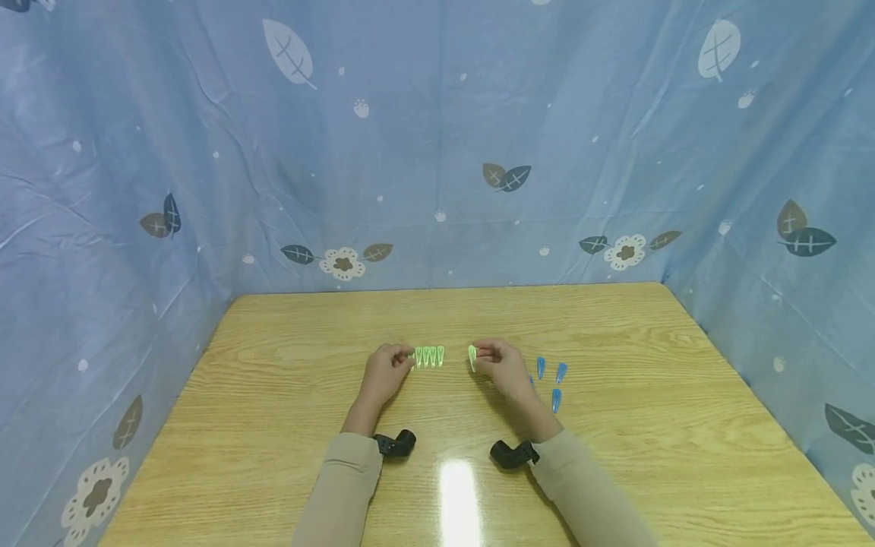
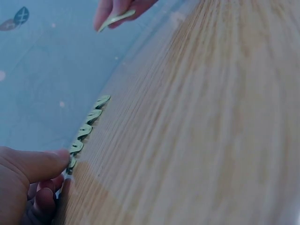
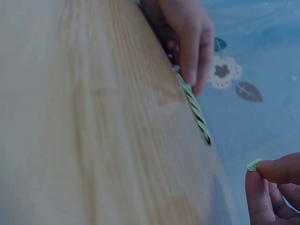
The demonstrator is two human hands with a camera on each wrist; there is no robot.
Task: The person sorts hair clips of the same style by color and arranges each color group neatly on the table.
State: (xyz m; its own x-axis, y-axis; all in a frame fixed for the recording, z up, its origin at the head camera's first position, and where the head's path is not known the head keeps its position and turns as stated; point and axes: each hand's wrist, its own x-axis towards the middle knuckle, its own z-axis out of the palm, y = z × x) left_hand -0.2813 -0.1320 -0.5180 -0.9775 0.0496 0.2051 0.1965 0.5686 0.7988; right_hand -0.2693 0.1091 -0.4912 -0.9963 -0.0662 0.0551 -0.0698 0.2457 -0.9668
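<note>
Several light green snap hair clips (image 1: pixel 429 356) lie side by side in a row on the wooden table. My left hand (image 1: pixel 386 372) is at the row's left end, thumb and fingers pinching the leftmost green clip (image 2: pixel 71 162), which they partly cover. To the right of the row, my right hand (image 1: pixel 502 368) holds another green hair clip (image 1: pixel 472 358) between thumb and fingertip, raised above the table. In the right wrist view only one end of that held clip (image 3: pixel 253 165) shows past the thumb.
Several blue hair clips (image 1: pixel 557 399) lie scattered on the table (image 1: pixel 649 425) just right of my right hand, one partly hidden by it. A blue patterned curtain (image 1: pixel 437 152) hangs behind the table and along both sides. Each wrist wears a black camera mount (image 1: pixel 514 454).
</note>
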